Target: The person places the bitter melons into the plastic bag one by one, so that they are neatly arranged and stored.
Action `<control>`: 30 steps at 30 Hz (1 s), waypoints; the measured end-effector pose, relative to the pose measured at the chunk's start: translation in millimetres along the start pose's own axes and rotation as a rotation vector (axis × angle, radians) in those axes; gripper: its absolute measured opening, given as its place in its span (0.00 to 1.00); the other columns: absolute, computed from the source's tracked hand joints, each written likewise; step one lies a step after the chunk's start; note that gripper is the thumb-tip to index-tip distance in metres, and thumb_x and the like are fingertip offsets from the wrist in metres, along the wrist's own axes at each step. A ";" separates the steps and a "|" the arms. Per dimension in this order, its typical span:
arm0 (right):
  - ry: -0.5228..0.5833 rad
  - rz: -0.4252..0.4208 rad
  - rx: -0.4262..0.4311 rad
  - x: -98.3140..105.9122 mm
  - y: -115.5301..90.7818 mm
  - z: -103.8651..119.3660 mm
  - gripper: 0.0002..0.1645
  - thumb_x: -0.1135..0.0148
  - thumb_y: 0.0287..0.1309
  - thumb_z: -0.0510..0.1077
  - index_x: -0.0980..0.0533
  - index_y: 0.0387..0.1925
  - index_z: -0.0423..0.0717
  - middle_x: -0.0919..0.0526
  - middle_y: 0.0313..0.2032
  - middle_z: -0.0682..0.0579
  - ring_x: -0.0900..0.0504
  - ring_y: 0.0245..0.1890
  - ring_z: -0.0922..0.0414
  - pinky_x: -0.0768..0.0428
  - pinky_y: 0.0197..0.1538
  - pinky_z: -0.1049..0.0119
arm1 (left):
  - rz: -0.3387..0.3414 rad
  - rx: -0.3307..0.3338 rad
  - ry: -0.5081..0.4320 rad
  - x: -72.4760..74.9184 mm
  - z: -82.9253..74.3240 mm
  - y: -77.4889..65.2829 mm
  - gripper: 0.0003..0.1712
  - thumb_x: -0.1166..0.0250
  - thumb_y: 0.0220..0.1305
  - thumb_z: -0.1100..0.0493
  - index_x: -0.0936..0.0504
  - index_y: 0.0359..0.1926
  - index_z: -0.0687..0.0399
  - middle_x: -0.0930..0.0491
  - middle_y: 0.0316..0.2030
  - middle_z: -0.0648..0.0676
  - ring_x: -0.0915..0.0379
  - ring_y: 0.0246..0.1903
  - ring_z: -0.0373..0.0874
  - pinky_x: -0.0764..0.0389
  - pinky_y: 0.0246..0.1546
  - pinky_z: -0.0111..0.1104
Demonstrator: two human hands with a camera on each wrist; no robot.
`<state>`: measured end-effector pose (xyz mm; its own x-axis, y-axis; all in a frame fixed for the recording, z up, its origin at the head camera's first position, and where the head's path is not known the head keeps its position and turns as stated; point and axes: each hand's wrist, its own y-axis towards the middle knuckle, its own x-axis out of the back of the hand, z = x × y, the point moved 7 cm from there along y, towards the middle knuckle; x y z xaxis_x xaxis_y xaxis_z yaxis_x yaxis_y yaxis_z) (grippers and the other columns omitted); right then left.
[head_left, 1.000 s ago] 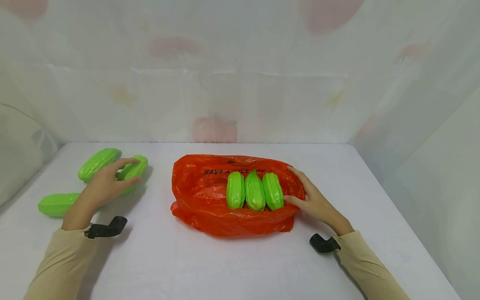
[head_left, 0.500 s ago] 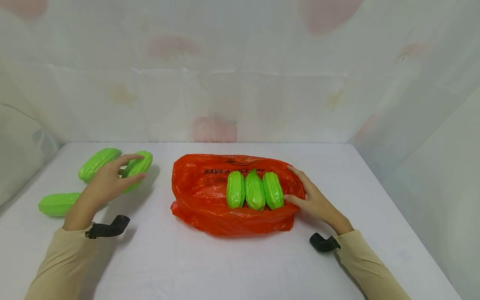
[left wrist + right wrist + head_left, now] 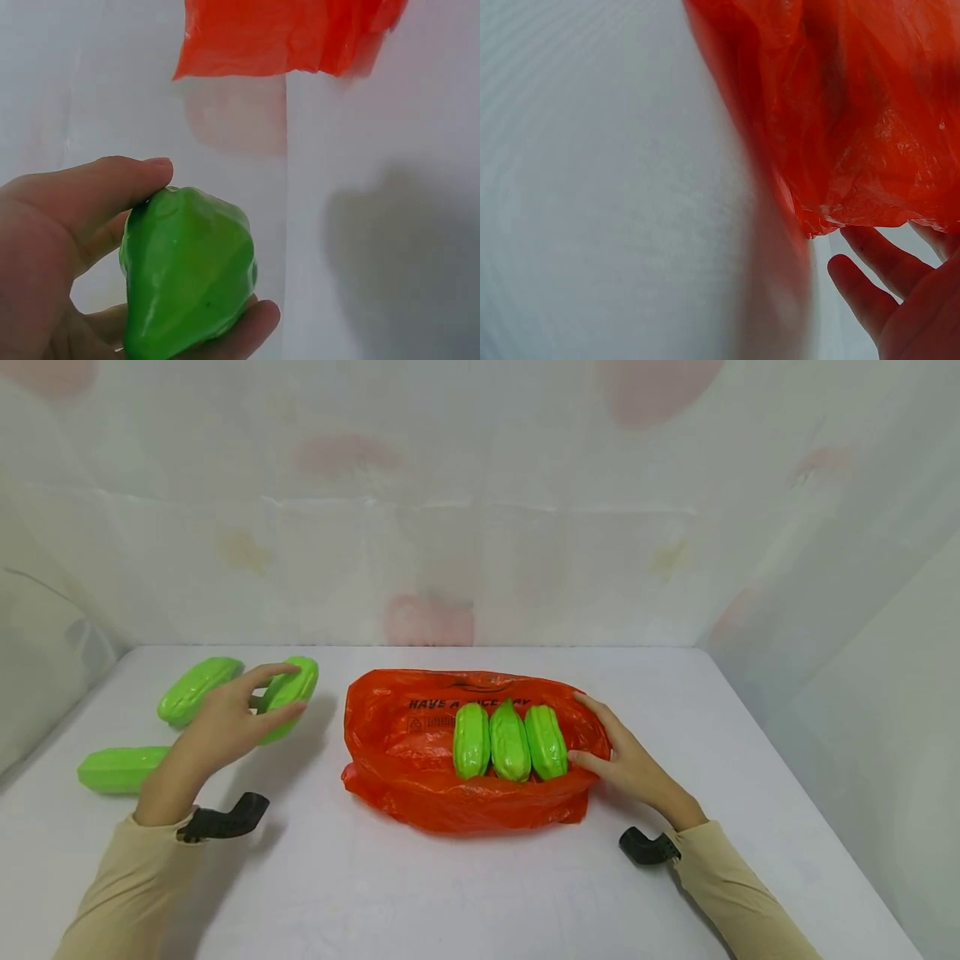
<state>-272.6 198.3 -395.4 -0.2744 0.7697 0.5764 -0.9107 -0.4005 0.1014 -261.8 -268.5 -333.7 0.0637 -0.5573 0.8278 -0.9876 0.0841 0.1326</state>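
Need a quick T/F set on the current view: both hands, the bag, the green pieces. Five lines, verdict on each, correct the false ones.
1. The left hand grips a green piece. True.
2. The right hand is at the right end of the red bag. True.
3. Four green pieces show inside the red bag. False: three bagged pieces show there, side by side.
4. The gripped green piece is over the red bag. False: it is apart from the bag, to its left.
5. Two loose pieces lie on the white table, left of the bag. True.
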 end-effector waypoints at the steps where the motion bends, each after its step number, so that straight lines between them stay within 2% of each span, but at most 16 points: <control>1: -0.001 0.000 0.000 -0.1 -0.2 -0.1 0.46 0.38 0.65 0.47 0.50 0.77 0.58 0.44 0.75 0.44 0.40 0.72 0.39 0.33 0.66 0.34 | -0.004 -0.002 0.002 0.3 -1.8 -0.1 0.35 0.35 0.67 0.46 0.33 0.70 0.52 0.30 0.63 0.72 0.26 0.52 0.71 0.18 0.41 0.55; 9: 0.002 0.000 0.001 -0.7 -0.5 -0.2 0.45 0.38 0.65 0.47 0.50 0.77 0.58 0.43 0.74 0.44 0.40 0.72 0.39 0.31 0.65 0.35 | -0.021 0.001 0.000 3.0 -15.9 -2.2 0.35 0.36 0.67 0.44 0.33 0.70 0.50 0.29 0.62 0.71 0.24 0.50 0.71 0.18 0.33 0.43; 14: -0.001 0.000 0.002 -0.2 -0.5 0.5 0.45 0.38 0.65 0.47 0.50 0.77 0.58 0.43 0.74 0.44 0.39 0.72 0.39 0.31 0.65 0.35 | -0.066 -0.022 -0.005 6.2 -26.5 -5.0 0.34 0.35 0.66 0.45 0.31 0.69 0.49 0.26 0.60 0.70 0.23 0.48 0.70 0.22 0.29 0.36; 24: -0.003 -0.003 0.008 0.2 -0.7 2.8 0.45 0.38 0.65 0.47 0.49 0.77 0.57 0.42 0.74 0.44 0.38 0.71 0.39 0.32 0.65 0.35 | -0.149 -0.062 -0.031 9.9 -43.4 -8.0 0.34 0.33 0.65 0.45 0.29 0.69 0.48 0.26 0.62 0.69 0.21 0.44 0.70 0.22 0.29 0.37; 30: 0.000 -0.004 0.011 0.1 -0.3 2.0 0.45 0.38 0.65 0.46 0.49 0.77 0.57 0.43 0.74 0.44 0.39 0.72 0.39 0.32 0.65 0.34 | -0.186 -0.072 -0.057 9.1 -52.9 -10.0 0.33 0.32 0.64 0.46 0.28 0.68 0.46 0.25 0.61 0.68 0.20 0.43 0.68 0.23 0.26 0.33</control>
<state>-271.7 197.5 -393.8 -0.2706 0.7712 0.5763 -0.9083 -0.4029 0.1127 -243.7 -230.8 -298.6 0.2338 -0.6143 0.7537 -0.9466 0.0332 0.3208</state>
